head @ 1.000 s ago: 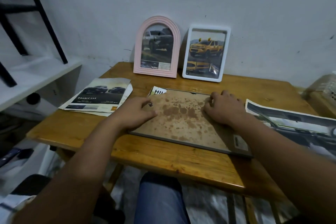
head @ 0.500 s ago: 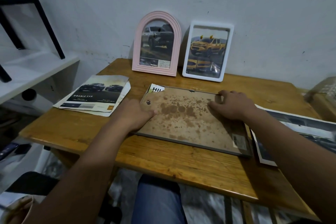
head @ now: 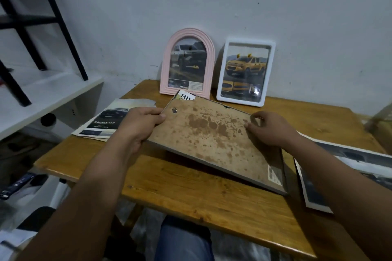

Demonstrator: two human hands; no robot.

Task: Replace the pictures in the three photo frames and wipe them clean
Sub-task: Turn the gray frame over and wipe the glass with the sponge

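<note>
Both hands, left hand point(head: 141, 125) and right hand point(head: 268, 130), are gripping the stained third frame point(head: 214, 140) face-down, while two finished-looking frames point(head: 187, 63) are standing at twelve o'clock on the desk point(head: 191, 193).

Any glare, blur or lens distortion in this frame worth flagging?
Head view: dim, bluish light; glare spot low on the white frame; wide-angle bending at the edges; soft shadow under the raised frame back; the poster at right looks blurred.

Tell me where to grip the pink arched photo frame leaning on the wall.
Take the pink arched frame by its two straight side rails, low down, coming from the front. It leans upright with its back to the wall, and the curved top would likely slip.
</note>
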